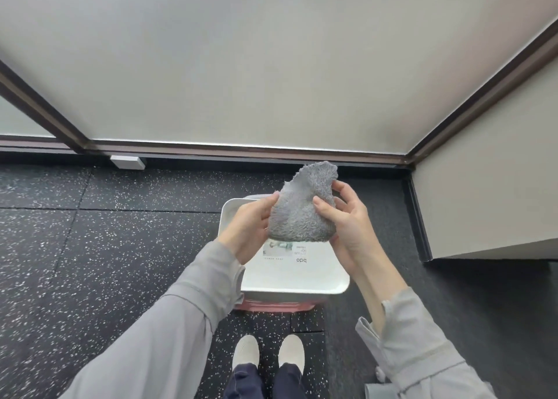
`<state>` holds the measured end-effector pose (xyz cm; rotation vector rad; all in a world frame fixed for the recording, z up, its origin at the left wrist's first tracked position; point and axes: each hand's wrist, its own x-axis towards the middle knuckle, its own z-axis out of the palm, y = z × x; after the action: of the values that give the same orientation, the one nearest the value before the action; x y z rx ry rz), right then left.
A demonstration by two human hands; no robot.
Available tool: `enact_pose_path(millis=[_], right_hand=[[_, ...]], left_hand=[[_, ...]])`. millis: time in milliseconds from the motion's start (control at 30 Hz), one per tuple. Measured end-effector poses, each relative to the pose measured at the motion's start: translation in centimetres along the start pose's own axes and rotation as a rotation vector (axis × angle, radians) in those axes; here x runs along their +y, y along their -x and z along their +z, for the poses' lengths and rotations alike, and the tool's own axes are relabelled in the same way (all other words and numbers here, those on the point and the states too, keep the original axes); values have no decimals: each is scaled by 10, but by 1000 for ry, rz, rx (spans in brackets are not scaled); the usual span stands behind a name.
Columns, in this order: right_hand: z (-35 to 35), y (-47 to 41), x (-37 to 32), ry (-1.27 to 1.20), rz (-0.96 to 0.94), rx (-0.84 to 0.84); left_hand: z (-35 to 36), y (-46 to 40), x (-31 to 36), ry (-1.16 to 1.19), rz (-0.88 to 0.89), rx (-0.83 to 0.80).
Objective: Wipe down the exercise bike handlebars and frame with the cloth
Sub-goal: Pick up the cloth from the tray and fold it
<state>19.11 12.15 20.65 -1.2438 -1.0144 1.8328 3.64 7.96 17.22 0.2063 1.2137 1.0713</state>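
Observation:
A fluffy grey cloth (302,208) is held up in front of me, bunched between both hands. My left hand (249,229) grips its left edge with the thumb on top. My right hand (344,220) pinches its right side, thumb pressed into the pile. The cloth hangs above a white rectangular tray (297,280). No exercise bike handlebars or frame show in this view.
The white tray rests on a pink object (271,305) on the black speckled rubber floor (90,247). A frosted glass wall with a dark frame (241,149) runs ahead. A beige ledge (489,205) juts out at right. My two light shoes (268,352) stand below. A grey part (377,389) shows at the bottom right.

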Motion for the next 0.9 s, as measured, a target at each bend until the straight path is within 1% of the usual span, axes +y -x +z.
enact_pose_path(millis=[67,133,200,233,300,367,433,533,633,767,833,900], right_hand=[[-5,11,-9,84,-8,102],[-7,22,-14,268,-46,209],[-3,33,-20,494,-121,303],[0,39,-23,569,-164,331],[9,52,-31,636,-226,331],[15,67,-40,618,-231,313],[16,81,-48,528,-212,317],[12,103,-57,380,-174,338],[7,124,-67,336,-161,368],[-13,153,-81,322,-164,404],[-27,170,-87,291,-177,408],[-39,190,-95,247,-193,414]], left_hand=[[9,14,7,29,95,64],[21,30,15,-2,181,139],[37,49,22,-118,280,177],[46,58,25,-190,332,176],[63,78,28,-321,419,159],[75,95,31,-415,469,132],[85,110,35,-440,488,82],[95,129,37,-458,477,3],[106,146,33,-502,469,-96],[120,165,26,-507,397,-284],[125,172,30,-446,350,-375],[134,176,36,-385,336,-399]])
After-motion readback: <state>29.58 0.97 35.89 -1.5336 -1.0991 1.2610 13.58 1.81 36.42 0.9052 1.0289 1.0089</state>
